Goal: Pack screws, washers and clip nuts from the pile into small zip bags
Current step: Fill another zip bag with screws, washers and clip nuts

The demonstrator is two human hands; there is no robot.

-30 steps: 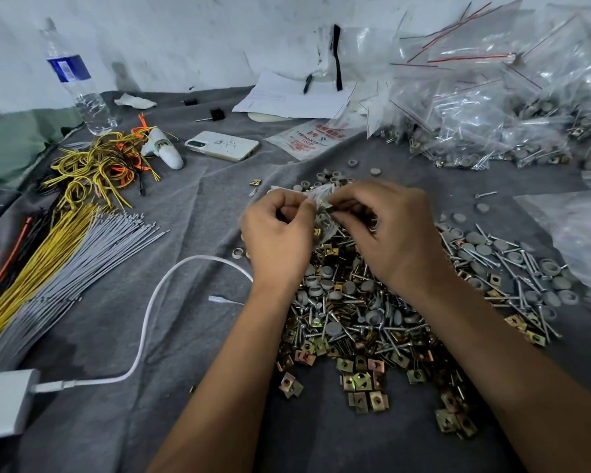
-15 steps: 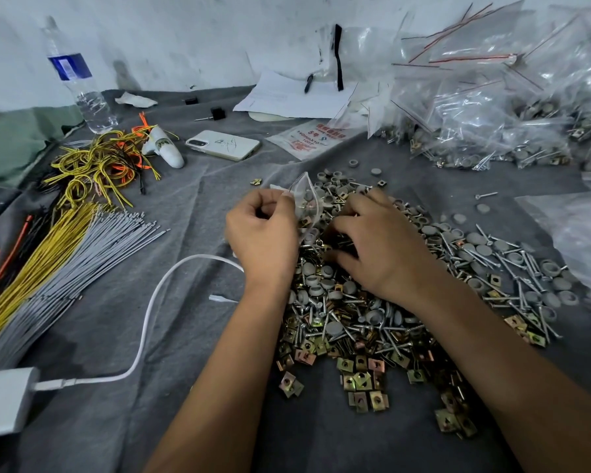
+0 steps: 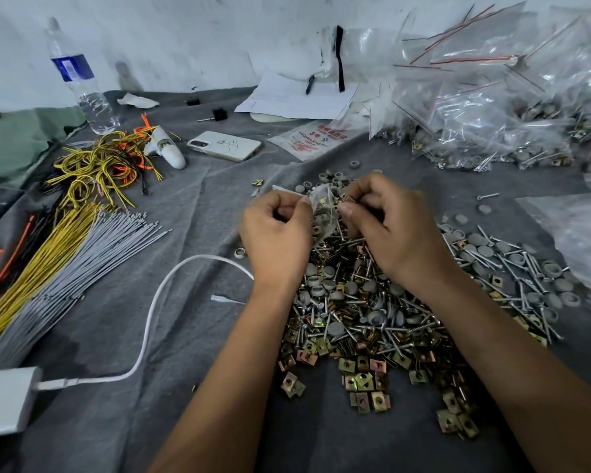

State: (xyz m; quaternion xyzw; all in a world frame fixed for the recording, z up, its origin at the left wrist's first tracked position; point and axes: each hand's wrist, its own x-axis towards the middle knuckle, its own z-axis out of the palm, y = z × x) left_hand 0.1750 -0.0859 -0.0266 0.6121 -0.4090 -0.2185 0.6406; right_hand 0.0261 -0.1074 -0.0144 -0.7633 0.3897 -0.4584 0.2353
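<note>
A big pile of screws, grey washers and brass clip nuts [image 3: 365,312] lies on the grey cloth in the middle. Above its far end my left hand [image 3: 275,233] pinches the rim of a small clear zip bag [image 3: 323,213], which hangs open with a few parts inside. Right beside it my right hand [image 3: 389,227] has its fingers curled at the bag's mouth and pinches small brass clip nuts [image 3: 347,199].
Filled zip bags [image 3: 492,107] are heaped at the back right. A phone [image 3: 224,145], a pack of bags [image 3: 316,138], papers [image 3: 294,97] and a water bottle [image 3: 79,80] lie behind. Yellow and grey cable ties [image 3: 58,254] cover the left; a white cable [image 3: 157,302] crosses near my left arm.
My right hand dipped into the pile half a second ago and has come back up to the bag's mouth with parts. My left hand kept holding the bag.
</note>
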